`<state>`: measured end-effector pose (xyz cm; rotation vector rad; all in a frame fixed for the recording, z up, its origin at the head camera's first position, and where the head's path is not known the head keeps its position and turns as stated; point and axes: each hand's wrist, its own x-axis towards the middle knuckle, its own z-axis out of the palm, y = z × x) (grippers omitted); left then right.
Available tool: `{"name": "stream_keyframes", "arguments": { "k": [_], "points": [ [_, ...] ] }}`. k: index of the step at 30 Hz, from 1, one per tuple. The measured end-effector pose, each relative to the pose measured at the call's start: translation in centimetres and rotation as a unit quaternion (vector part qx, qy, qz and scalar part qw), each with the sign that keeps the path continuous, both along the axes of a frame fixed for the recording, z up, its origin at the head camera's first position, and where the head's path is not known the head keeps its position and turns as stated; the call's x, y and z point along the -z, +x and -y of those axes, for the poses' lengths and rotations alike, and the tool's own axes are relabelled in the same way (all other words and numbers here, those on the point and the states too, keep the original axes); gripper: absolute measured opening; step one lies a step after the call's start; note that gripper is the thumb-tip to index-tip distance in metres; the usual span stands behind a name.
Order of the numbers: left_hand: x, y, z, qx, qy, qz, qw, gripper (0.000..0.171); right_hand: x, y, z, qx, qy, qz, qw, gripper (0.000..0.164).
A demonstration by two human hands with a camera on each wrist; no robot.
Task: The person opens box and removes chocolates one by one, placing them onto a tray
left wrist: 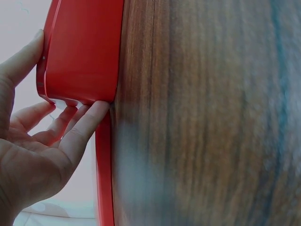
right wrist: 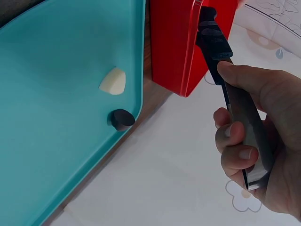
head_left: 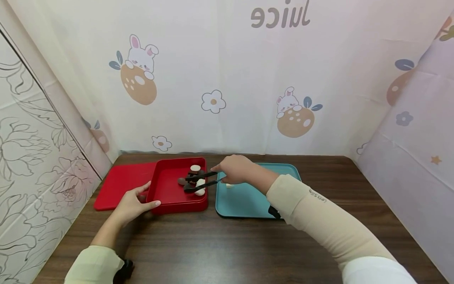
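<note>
The red box (head_left: 173, 193) is open at the top, with brown and white chocolate-like pieces (head_left: 195, 169) along its right side. My left hand (head_left: 133, 203) holds the box's front left corner, thumb at the front and fingers against the left wall; the left wrist view shows these fingertips on the red wall (left wrist: 84, 52). Black-tipped tongs (head_left: 202, 186) are gripped in my right hand (head_left: 235, 169), which hovers by the teal tray's left edge. Their tips reach into the box among the pieces and stand apart; whether they touch a piece I cannot tell.
The teal tray (head_left: 255, 201) lies right of the box. On it are a cream-white piece (right wrist: 114, 81) and a dark round piece (right wrist: 122, 120). A flat red lid-like panel (head_left: 124, 183) lies left of the box. A patterned curtain (head_left: 220, 130) hangs behind the wooden table (head_left: 198, 244).
</note>
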<state>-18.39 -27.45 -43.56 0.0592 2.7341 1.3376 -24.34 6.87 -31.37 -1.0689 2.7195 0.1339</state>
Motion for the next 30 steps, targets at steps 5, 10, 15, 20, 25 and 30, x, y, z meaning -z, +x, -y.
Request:
{"name": "stream_keyframes", "arguments": {
  "k": [5, 10, 15, 20, 25, 30],
  "points": [
    [0.0, 0.0, 0.0, 0.001, -0.001, -0.001, 1.0000, 0.092, 0.7, -0.2, 0.5, 0.010, 0.001, 0.001, 1.000, 0.049],
    [0.1, 0.1, 0.0, 0.002, -0.003, -0.002, 1.0000, 0.093, 1.0, -0.1, 1.1, 0.020, 0.006, 0.001, 1.000, 0.048],
    [0.1, 0.1, 0.0, 0.001, -0.003, -0.003, 1.0000, 0.092, 1.1, 0.1, 1.5, 0.020, 0.018, -0.006, 1.000, 0.049],
    [0.1, 0.1, 0.0, 0.001, 0.001, -0.003, 1.0000, 0.090, 1.2, 0.1, 1.9, 0.020, 0.031, -0.014, 0.999, 0.050],
    [0.0, 0.1, 0.0, 0.000, 0.000, -0.002, 1.0000, 0.091, 1.4, -0.1, 2.2, 0.020, 0.043, -0.015, 0.999, 0.050],
    [0.0, 0.1, 0.1, -0.002, 0.001, 0.002, 1.0000, 0.092, 1.5, 0.1, 2.2, 0.014, 0.040, -0.013, 0.999, 0.048]
  ]
}}
